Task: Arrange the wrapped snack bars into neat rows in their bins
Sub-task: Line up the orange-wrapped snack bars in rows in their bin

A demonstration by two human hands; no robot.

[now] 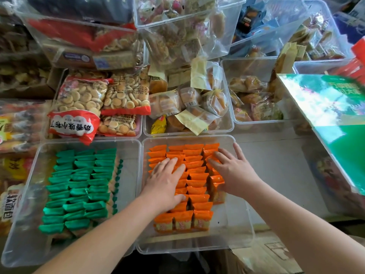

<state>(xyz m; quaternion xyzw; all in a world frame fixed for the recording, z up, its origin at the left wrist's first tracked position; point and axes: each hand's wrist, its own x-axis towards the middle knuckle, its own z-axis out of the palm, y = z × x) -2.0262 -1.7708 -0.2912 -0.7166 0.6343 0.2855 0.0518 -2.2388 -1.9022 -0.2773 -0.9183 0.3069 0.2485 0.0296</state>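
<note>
A clear bin (pixel 240 237) in front of me holds several rows of orange wrapped snack bars (pixel 197 186), standing overlapped. My left hand (pixel 166 182) lies flat on the left rows, fingers straight. My right hand (pixel 231 171) rests on the right row, fingers spread, its outer fingers reaching the bin's right rim. To the left, a second clear bin (pixel 25 196) holds rows of green wrapped snack bars (pixel 79 186), with a thin extra row along their right side.
Behind stand clear bins with red cookie bags (pixel 83 107) and wrapped buns (pixel 189 101), more stacked bins beyond. A green box (pixel 335 123) lies tilted at the right. Bare grey tabletop (pixel 276 165) shows right of the orange bin.
</note>
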